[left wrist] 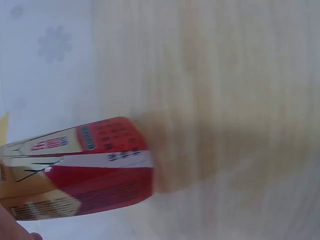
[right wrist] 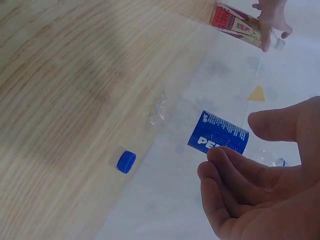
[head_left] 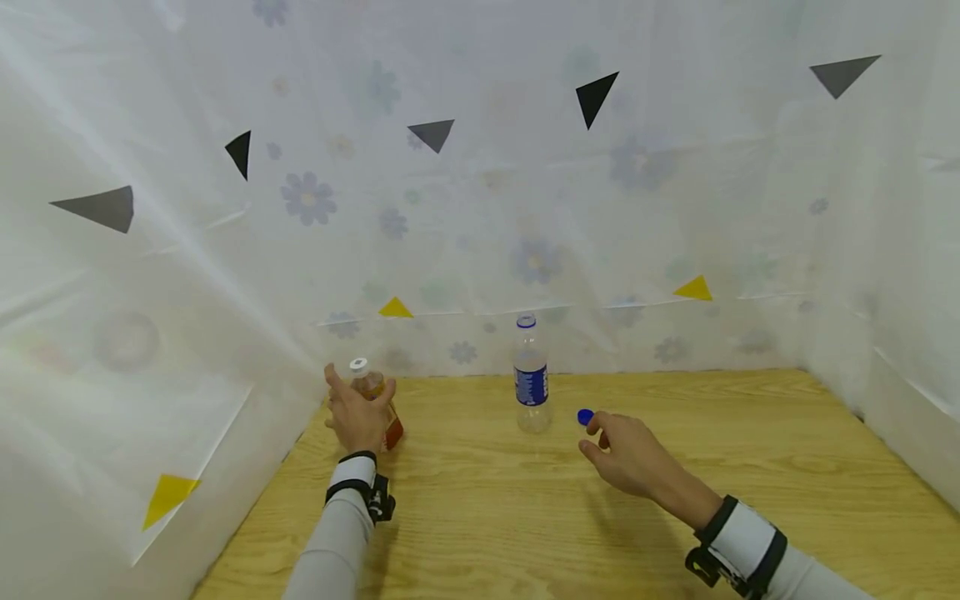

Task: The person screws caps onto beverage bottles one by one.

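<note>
My left hand [head_left: 358, 417] is at a bottle with a red and tan label [head_left: 393, 429], at the table's left. Its thumb and fingers are spread about the bottle's upper part; contact is hard to make out. The bottle has a white cap [head_left: 359, 364]. My right hand [head_left: 628, 454] hovers over the table, fingers loosely bent, thumb apart, holding nothing. Just beyond its fingertips lies a blue bottle cap [right wrist: 126, 162]. A clear, uncapped plastic bottle with a blue label [head_left: 531, 387] stands upright left of the right hand.
The wooden table [head_left: 480, 517] meets a pale flower-patterned sheet [head_left: 480, 225] at the back, with similar sheeting on both sides. Black, grey and yellow triangles are stuck on the sheeting. A wrist camera [head_left: 381, 498] is strapped to the left sleeve.
</note>
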Demonstrator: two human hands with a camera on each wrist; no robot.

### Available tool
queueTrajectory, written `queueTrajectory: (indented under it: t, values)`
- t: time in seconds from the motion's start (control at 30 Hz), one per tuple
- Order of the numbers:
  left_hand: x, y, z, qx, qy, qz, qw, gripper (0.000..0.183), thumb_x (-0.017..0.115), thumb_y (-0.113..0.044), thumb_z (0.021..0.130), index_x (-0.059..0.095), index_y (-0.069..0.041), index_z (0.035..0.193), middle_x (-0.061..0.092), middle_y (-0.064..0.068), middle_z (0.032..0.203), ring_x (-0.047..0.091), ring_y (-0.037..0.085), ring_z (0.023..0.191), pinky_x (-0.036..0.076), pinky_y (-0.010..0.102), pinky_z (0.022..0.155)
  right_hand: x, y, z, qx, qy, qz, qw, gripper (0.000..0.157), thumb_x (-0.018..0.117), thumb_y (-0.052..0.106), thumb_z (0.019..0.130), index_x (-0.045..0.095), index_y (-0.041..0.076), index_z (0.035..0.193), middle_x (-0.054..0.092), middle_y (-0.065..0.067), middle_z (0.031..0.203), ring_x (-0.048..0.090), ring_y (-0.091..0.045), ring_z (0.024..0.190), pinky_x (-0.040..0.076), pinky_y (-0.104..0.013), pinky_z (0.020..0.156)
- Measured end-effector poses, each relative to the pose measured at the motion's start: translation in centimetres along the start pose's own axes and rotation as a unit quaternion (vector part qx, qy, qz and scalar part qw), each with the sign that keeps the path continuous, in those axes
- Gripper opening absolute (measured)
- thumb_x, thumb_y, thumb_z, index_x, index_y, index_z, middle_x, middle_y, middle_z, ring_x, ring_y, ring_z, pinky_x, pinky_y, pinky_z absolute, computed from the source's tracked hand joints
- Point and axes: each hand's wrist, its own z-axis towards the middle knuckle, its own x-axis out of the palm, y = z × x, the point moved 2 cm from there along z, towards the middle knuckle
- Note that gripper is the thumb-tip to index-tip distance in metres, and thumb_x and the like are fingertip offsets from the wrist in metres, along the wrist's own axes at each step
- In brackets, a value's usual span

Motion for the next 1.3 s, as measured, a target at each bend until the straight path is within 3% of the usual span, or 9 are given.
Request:
queueTrajectory:
  t: [0.2, 0.4, 0.53, 0.67, 0.8, 1.0, 1.13, 1.3]
  values:
    - [-1.0, -2.9, 2.2, 0.042, -0.012, 0.013, 0.9990, 0.107, 0.077, -0.056, 0.084, 0.011, -0.020, 0.160, 0.048, 0.033, 0.138, 0.045, 0.054, 0.123, 0.030, 0.075, 0.098, -0.1, 0.0, -0.1, 0.002, -0.002, 0.003, 1.000, 0.026, 0.065, 0.023, 0.099, 0.065, 0.003, 0.115, 0.069, -0.012, 0.098, 0.066, -0.022, 0.084, 0.055, -0.039, 0.067]
    - [-1.7, -8.0, 4.1, 0.125, -0.019, 0.041, 0.9911, 0.084, 0.066, -0.051, 0.094, 0.023, -0.019, 0.158, 0.046, 0.036, 0.141, 0.040, 0.054, 0.133, 0.019, 0.080, 0.106, -0.2, -0.1, -0.2, 0.005, -0.002, 0.003, 1.000, 0.025, 0.065, 0.023, 0.099, 0.065, 0.003, 0.115, 0.069, -0.011, 0.096, 0.066, -0.020, 0.082, 0.055, -0.038, 0.066]
    - [-1.0, -11.8, 3.8, 0.201, -0.001, 0.039, 0.9788, 0.070, 0.062, -0.044, 0.099, 0.031, -0.018, 0.157, 0.048, 0.030, 0.145, 0.041, 0.053, 0.136, 0.017, 0.081, 0.109, -0.1, -0.2, -0.2, 0.012, -0.004, 0.009, 1.000, 0.025, 0.065, 0.022, 0.099, 0.065, 0.003, 0.115, 0.069, -0.011, 0.096, 0.066, -0.020, 0.081, 0.055, -0.038, 0.066]
    - [0.7, -15.2, 2.0, 0.233, 0.062, 0.006, 0.9706, 0.069, 0.057, -0.045, 0.102, 0.031, -0.016, 0.159, 0.045, 0.023, 0.151, 0.038, 0.051, 0.141, 0.017, 0.078, 0.111, 0.1, -0.2, -0.1, 0.015, -0.006, 0.012, 1.000, 0.025, 0.064, 0.023, 0.100, 0.066, 0.003, 0.115, 0.070, -0.010, 0.096, 0.065, -0.018, 0.080, 0.055, -0.036, 0.066]
    - [3.2, -17.7, -0.8, 0.208, 0.150, -0.013, 0.9665, 0.080, 0.058, -0.053, 0.099, 0.022, -0.019, 0.162, 0.037, 0.026, 0.157, 0.031, 0.052, 0.145, 0.021, 0.079, 0.110, 0.2, -0.1, -0.2, 0.013, -0.012, 0.011, 1.000, 0.023, 0.065, 0.021, 0.099, 0.066, 0.003, 0.113, 0.069, -0.009, 0.092, 0.063, -0.016, 0.076, 0.053, -0.034, 0.064]
    - [7.1, -19.7, -5.2, 0.109, 0.268, -0.048, 0.9559, 0.102, 0.072, -0.056, 0.090, 0.009, -0.024, 0.164, 0.034, 0.028, 0.158, 0.035, 0.054, 0.142, 0.040, 0.072, 0.103, 0.6, -0.2, -0.5, 0.011, -0.010, 0.010, 1.000, 0.020, 0.065, 0.019, 0.099, 0.066, 0.002, 0.111, 0.067, -0.006, 0.086, 0.060, -0.013, 0.071, 0.050, -0.032, 0.061]
    - [9.5, -19.7, -7.7, 0.051, 0.296, -0.074, 0.9510, 0.115, 0.080, -0.053, 0.083, 0.003, -0.027, 0.164, 0.030, 0.027, 0.161, 0.031, 0.055, 0.144, 0.038, 0.072, 0.105, 0.7, -0.1, -0.5, 0.015, -0.004, 0.023, 1.000, 0.020, 0.066, 0.019, 0.099, 0.066, 0.003, 0.110, 0.067, -0.005, 0.085, 0.060, -0.012, 0.069, 0.050, -0.032, 0.059]
    - [11.5, -18.4, -9.4, -0.002, 0.272, -0.092, 0.9578, 0.119, 0.084, -0.053, 0.079, 0.005, -0.027, 0.164, 0.036, 0.028, 0.157, 0.040, 0.057, 0.136, 0.039, 0.075, 0.099, 1.0, 0.0, -0.4, 0.009, -0.003, 0.022, 1.000, 0.020, 0.066, 0.019, 0.099, 0.067, 0.003, 0.110, 0.067, -0.005, 0.084, 0.060, -0.012, 0.067, 0.050, -0.032, 0.059]
